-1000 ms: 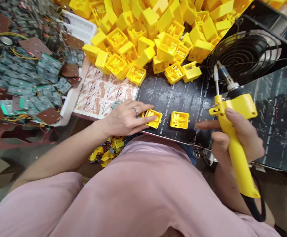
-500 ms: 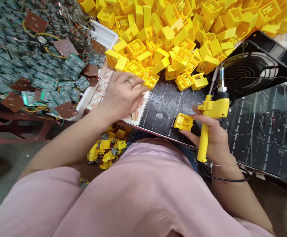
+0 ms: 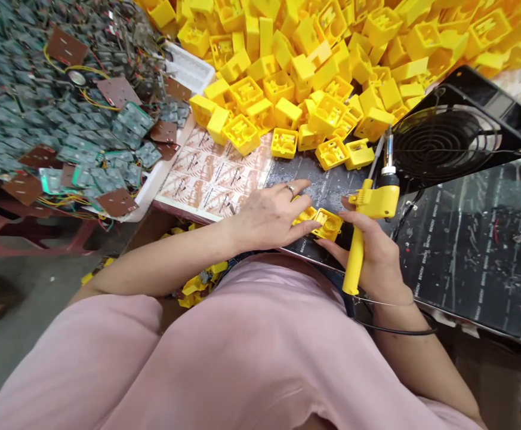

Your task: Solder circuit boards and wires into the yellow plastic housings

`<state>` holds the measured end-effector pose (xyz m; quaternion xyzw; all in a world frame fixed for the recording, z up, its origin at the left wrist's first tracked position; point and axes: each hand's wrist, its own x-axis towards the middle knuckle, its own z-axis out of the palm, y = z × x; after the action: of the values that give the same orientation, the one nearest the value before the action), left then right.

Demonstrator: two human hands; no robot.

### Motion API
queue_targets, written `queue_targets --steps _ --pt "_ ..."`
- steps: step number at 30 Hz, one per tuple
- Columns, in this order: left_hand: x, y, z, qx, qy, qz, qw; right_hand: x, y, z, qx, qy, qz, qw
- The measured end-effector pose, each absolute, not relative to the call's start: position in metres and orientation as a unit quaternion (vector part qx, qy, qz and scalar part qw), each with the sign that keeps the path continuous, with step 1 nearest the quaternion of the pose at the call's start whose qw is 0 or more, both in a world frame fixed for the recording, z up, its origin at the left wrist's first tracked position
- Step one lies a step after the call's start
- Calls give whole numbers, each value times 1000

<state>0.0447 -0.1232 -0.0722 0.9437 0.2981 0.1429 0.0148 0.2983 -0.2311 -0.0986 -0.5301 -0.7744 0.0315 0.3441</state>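
Note:
My left hand [image 3: 269, 216] is closed on a small yellow plastic housing [image 3: 305, 215], partly hidden under its fingers. That housing sits right beside a second open yellow housing [image 3: 330, 226] on the black bench mat [image 3: 459, 257]. My right hand [image 3: 379, 254] grips a yellow soldering gun [image 3: 382, 202], its metal tip pointing up and away from me. Thumb and fingertips of the same hand lie around the second housing, whose open side faces up. A thin wire and a black cable run from the gun's lower end past my right wrist.
Yellow housings [image 3: 278, 86] are heaped across the back. A black fan [image 3: 448, 128] stands tilted at the back right. On the left, circuit boards with wires [image 3: 108, 149] overfill a white tray [image 3: 146, 194]. More yellow housings [image 3: 197, 286] lie below the bench edge.
My left hand has come from the front of the heap toward me and rightward, bringing a yellow housing beside the one at my right hand. The soldering gun stays in my right hand.

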Motion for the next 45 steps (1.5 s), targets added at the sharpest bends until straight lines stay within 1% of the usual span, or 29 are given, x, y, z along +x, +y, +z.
queue_targets --steps 2,4,6,8,11,13,18,24,28,31,34,37,40,45 --pt "28 -102 -68 928 335 161 31 298 -230 -98 -534 -773 27 341" --pt "5 -70 -69 896 416 155 28 292 -227 -97 -532 -773 21 345" --pt "-13 -42 -75 875 466 128 20 279 -222 -97 -525 -777 11 347" --pt "-22 -29 -81 869 483 110 17 265 -215 -98 -519 -786 4 336" --pt "-18 -49 -80 873 474 115 -8 252 -205 -100 -508 -802 3 315" --pt "-10 -76 -72 889 448 91 -12 253 -203 -100 -496 -809 19 315" --pt "-1 -118 -57 924 382 -14 20 270 -205 -95 -462 -833 63 298" --pt "5 -120 -55 930 353 -35 95 283 -207 -95 -445 -844 52 294" --pt "15 -129 -61 929 359 -20 91 290 -204 -96 -419 -857 50 296" --pt "-10 -137 -60 914 402 32 38 297 -207 -94 -437 -849 41 295" --pt "-65 -140 -52 861 502 81 -32 308 -214 -92 -466 -840 38 275" --pt "-123 -135 -41 770 629 74 -79 314 -216 -93 -480 -834 7 272" --pt "-157 -127 -35 713 698 50 -48 313 -212 -96 -477 -830 -35 287" --pt "-166 -122 -24 732 675 94 0 310 -209 -94 -467 -824 -19 321"
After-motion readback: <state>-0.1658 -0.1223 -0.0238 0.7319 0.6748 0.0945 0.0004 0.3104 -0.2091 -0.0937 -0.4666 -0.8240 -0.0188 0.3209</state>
